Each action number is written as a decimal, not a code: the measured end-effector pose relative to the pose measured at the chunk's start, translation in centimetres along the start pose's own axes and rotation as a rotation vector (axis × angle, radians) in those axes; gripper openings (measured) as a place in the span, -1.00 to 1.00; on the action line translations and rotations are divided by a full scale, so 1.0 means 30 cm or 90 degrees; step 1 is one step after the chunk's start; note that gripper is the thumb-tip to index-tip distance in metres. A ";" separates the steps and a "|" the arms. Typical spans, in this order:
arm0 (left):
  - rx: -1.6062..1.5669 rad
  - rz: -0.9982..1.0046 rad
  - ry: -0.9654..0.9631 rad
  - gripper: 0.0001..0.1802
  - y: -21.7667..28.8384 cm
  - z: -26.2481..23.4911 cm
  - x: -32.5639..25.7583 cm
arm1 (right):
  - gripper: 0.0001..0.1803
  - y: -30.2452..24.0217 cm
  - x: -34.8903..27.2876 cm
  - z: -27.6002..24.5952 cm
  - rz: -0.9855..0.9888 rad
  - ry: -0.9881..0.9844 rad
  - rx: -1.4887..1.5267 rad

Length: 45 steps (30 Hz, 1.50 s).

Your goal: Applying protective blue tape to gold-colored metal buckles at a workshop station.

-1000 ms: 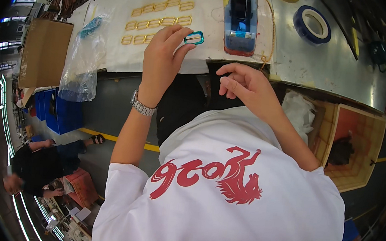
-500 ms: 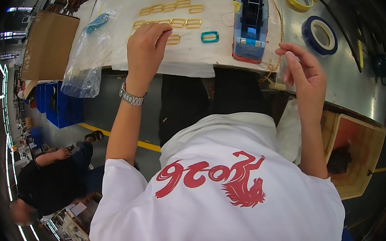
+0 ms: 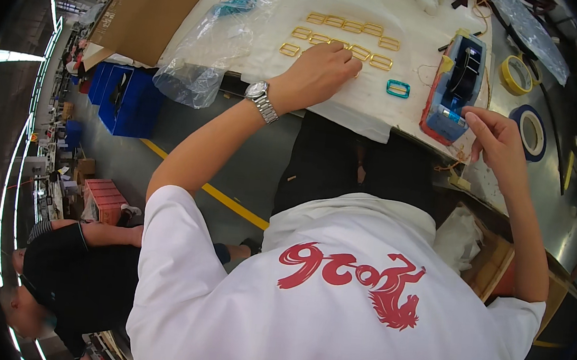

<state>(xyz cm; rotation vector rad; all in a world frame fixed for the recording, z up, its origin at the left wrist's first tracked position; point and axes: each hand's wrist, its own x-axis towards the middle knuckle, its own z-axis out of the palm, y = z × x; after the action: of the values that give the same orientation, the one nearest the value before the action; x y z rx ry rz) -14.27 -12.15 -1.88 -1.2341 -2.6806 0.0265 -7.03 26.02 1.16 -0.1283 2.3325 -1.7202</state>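
Note:
Gold slide buckles (image 3: pixel 352 26) lie in rough rows on the white-covered table, with one teal-wrapped buckle (image 3: pixel 398 88) set apart on their right. Over the nearer row, my left hand (image 3: pixel 316 75) rests palm down with its fingers bent together. The fingertips hide what is under them. At the front end of a blue tape dispenser (image 3: pixel 459 85), the thumb and forefinger of my right hand (image 3: pixel 497 141) pinch the end of the tape (image 3: pixel 453 115). Its other fingers are curled.
A cardboard box (image 3: pixel 148 14) and a clear plastic bag (image 3: pixel 206 57) sit on the left. Yellow (image 3: pixel 516 75) and blue (image 3: pixel 530 132) tape rolls lie right of the dispenser. Blue bins (image 3: pixel 129 102) stand on the floor, and another person (image 3: pixel 84 278) is at lower left.
My right hand has come from beside the dispenser to its front end and closed on the tape. My left hand stays over the buckles while the whole view has shifted.

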 end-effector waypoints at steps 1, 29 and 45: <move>-0.037 -0.027 0.047 -0.85 -0.003 0.006 0.003 | -0.62 -0.015 0.003 -0.003 0.030 -0.008 -0.008; -1.143 -0.433 0.061 -0.84 0.325 -0.223 0.047 | -0.81 -0.143 -0.146 0.058 0.152 -0.103 0.296; -1.046 -0.425 -0.161 -0.80 0.520 -0.253 0.122 | -0.70 0.009 -0.289 0.208 0.102 -0.016 0.353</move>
<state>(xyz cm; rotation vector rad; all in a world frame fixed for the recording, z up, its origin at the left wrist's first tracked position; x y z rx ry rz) -3.54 0.32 4.70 -0.2603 -2.8562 -2.5330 2.91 22.14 0.38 0.1314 1.7102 -2.1786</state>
